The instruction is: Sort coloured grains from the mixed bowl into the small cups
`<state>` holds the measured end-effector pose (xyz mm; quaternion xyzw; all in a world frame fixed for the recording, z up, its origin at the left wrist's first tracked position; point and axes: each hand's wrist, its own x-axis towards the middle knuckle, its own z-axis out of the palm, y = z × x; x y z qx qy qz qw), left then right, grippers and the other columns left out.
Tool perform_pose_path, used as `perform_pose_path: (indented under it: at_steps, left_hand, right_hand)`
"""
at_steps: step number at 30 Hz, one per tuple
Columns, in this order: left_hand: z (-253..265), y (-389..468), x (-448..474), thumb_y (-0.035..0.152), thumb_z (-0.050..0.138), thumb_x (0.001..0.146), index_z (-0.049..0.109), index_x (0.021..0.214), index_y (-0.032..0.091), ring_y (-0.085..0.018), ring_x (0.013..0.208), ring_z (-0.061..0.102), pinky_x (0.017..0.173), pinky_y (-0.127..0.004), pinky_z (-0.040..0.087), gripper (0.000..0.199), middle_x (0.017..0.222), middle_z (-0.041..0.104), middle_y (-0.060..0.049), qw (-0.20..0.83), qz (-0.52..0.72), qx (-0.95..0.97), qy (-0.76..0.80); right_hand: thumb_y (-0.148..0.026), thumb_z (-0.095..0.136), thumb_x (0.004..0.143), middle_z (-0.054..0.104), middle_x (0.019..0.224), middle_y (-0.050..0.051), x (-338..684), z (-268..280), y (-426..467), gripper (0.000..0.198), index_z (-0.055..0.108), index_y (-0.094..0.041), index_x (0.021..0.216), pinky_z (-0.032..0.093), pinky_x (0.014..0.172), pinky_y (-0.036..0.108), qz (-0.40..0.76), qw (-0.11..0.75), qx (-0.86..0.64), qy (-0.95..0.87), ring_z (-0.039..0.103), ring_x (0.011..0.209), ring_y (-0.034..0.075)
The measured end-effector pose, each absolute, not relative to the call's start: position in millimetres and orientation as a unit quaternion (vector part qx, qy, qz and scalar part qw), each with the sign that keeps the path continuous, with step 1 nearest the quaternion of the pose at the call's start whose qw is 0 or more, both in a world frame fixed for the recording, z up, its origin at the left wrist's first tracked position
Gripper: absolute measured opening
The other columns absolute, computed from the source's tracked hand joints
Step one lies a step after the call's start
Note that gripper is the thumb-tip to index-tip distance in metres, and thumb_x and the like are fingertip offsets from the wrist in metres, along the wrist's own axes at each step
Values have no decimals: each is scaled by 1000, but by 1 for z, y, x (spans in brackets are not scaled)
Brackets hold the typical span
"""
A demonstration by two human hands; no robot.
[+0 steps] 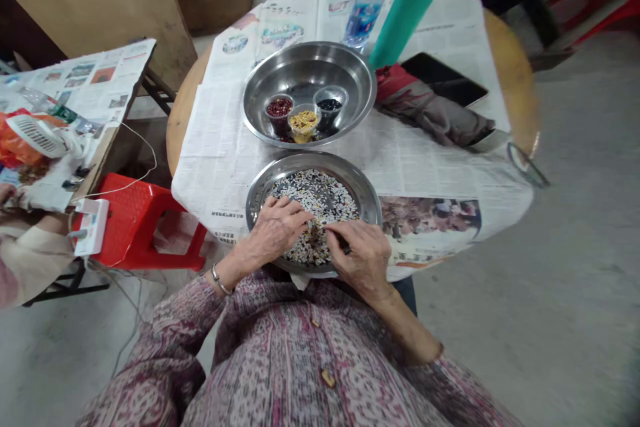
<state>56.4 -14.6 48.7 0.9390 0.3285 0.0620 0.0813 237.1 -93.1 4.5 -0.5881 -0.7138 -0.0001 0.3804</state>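
Observation:
A steel basin (pixel 373 203) at the table's near edge holds a spread of mixed white, yellow and dark beans or grains (pixel 310 197). My left hand (pixel 277 227) reaches over its left side, fingers curled together just above the grains. From the right comes my right hand (pixel 363 253), thumb and forefinger pinched close to the left fingertips. Whatever lies between the fingers is too small to make out. Behind stands a larger steel basin (pixel 350 70) with three clear cups: dark red beans (pixel 279 107), yellow kernels (pixel 303 121) and black beans (pixel 329 105).
Newspaper (pixel 210 140) covers the round table. Toward the back are a water bottle (pixel 367 3), a green cylinder (pixel 415 3), a folded umbrella (pixel 435 107) and a dark tablet (pixel 445 79). On the left are a red stool (pixel 135 227), a power strip (pixel 93 227) and another person's arm.

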Motion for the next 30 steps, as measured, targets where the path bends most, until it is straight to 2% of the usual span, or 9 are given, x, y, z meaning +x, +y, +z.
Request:
perform_pose_path:
  at_steps: [4, 7, 13, 18, 23, 30]
  left_hand:
    - [48, -12, 64, 15, 50, 97, 69, 99, 22, -21, 94, 55, 84, -36, 35, 20, 95, 69, -3, 74, 0, 943, 323]
    - [49, -11, 62, 17, 52, 97, 70, 95, 22, -21, 93, 55, 86, -37, 36, 20, 93, 69, -3, 92, 2, 937, 336]
    - [49, -14, 46, 23, 55, 98, 70, 90, 20, -18, 92, 58, 88, -34, 43, 17, 92, 69, -2, 139, 87, 908, 387]
    - [51, -23, 43, 20, 50, 100, 67, 97, 17, -15, 89, 61, 84, -29, 50, 17, 89, 66, -3, 205, 154, 885, 387]
    - [64, -35, 55, 10, 45, 99, 64, 102, 18, -16, 93, 59, 88, -30, 50, 21, 94, 64, -4, 193, 50, 918, 342]
    - [75, -40, 68, 6, 42, 95, 61, 109, 15, -20, 103, 59, 95, -34, 48, 24, 103, 65, -7, 170, -32, 911, 373]
  right_hand:
    - [-15, 60, 89, 73, 81, 3, 237, 3, -92, 7, 66, -20, 88, 41, 73, 32, -13, 391, -582, -713, 65, 77, 18]
    - [-15, 61, 89, 73, 80, 2, 237, 2, -92, 7, 66, -20, 87, 41, 73, 32, -11, 388, -584, -713, 64, 76, 18]
    - [-15, 62, 88, 73, 80, 2, 238, 1, -93, 7, 66, -20, 88, 42, 73, 31, -11, 405, -579, -707, 65, 76, 17]
    - [-13, 64, 86, 73, 79, 1, 237, -3, -92, 9, 65, -21, 90, 45, 82, 34, -25, 437, -577, -690, 64, 74, 17]
    - [-12, 64, 85, 73, 79, 0, 238, -7, -92, 12, 64, -22, 91, 45, 91, 37, -31, 451, -573, -683, 65, 75, 17]
    - [-12, 64, 85, 72, 78, 0, 238, -8, -91, 12, 63, -22, 90, 45, 89, 36, -27, 451, -568, -688, 64, 74, 17]
